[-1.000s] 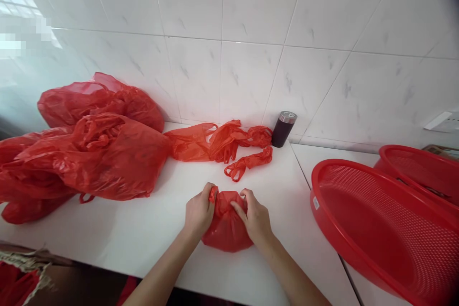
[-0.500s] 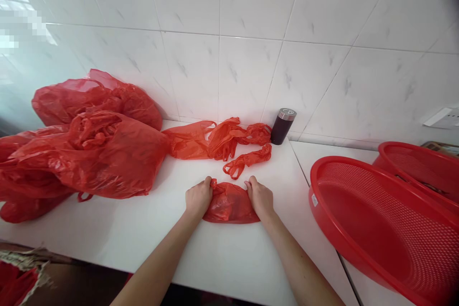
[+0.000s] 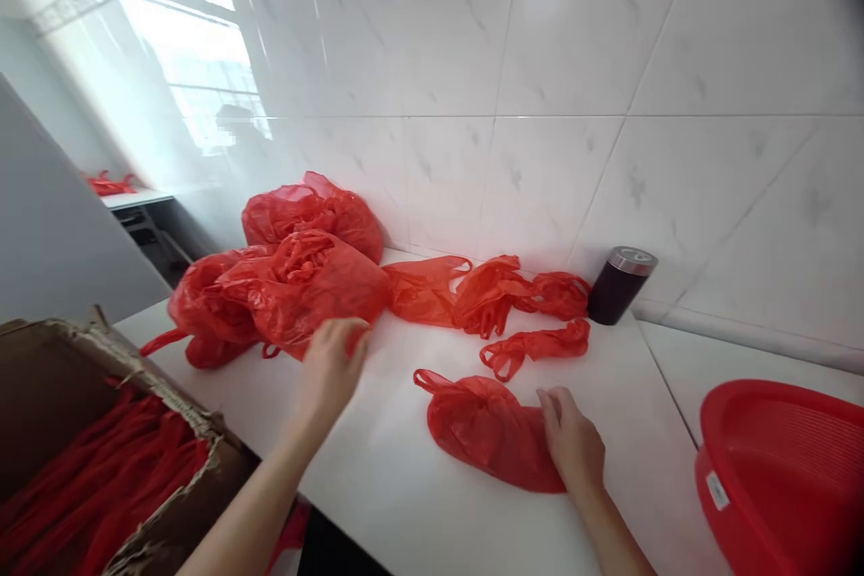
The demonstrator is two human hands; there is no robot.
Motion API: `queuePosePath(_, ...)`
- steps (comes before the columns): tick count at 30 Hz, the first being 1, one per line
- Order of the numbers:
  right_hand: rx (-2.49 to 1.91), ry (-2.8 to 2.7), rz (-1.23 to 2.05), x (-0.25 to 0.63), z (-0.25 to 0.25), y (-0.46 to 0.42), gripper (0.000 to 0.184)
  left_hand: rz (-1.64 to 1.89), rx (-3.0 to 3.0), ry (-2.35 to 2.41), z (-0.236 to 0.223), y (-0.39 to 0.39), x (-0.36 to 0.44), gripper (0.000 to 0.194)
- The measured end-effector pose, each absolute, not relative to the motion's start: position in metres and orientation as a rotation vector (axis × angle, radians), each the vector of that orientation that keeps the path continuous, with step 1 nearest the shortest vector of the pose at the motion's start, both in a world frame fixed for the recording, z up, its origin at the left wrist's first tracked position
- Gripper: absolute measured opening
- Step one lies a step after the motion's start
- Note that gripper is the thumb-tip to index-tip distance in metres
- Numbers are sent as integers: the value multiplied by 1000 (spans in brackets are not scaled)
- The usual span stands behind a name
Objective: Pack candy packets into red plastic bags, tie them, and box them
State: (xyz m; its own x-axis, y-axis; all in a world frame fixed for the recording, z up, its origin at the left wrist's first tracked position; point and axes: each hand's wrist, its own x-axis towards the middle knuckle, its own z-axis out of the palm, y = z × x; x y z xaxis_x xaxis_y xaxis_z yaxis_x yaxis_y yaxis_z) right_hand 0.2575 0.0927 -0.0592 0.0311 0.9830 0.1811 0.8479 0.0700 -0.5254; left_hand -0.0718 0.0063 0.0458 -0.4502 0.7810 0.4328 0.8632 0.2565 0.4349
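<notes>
A filled red plastic bag [image 3: 486,432] lies on the white table, one loop handle sticking out at its upper left. My right hand [image 3: 577,441] is at the bag's right end, fingers curled around its edge; the handle on that side is hidden. Away to the left, my left hand [image 3: 334,369] is raised with thumb and fingers apart, holding nothing. It appears in front of a big stuffed red bag [image 3: 351,288], and whether it touches that bag is unclear. Just behind the filled bag lies a flattened red bag [image 3: 540,344] with loop handles.
More red bags [image 3: 425,288] lie along the tiled wall, beside a dark tumbler [image 3: 617,288] with a silver lid. At right stands a red perforated basket [image 3: 725,459]. A cardboard box [image 3: 202,418] holding red material stands at lower left. Another table [image 3: 145,196] shows far left.
My left hand has let go of the bag and moved left, its fingers opening. My right hand stays at the bag's right end. The view has turned left, bringing the cardboard box into sight.
</notes>
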Motion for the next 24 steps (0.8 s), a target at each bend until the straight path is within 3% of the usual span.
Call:
queuePosePath(4,-1861,-1813,494,257,-55,95,32,-1194,-980,-2173,82,-10,-120,66)
queuePosePath(6,-1865,-1808,516,257,-56,96,32,-1260,-907,-2269,79,-8,-133,85)
queuePosePath(8,-1876,-1803,526,257,-59,96,34,-1289,-938,-2450,67,-1,-140,91)
queuePosePath(12,-1834,-1749,500,262,-67,96,38,-1315,-933,-2556,43,15,-139,78)
queuePosePath(18,-1303,-1652,-129,245,-24,126,38,-1203,-1013,-2542,35,14,-142,51)
queuePosePath(24,-1193,-2268,51,130,34,184,33,-1142,-1136,-2329,21,8,-141,36)
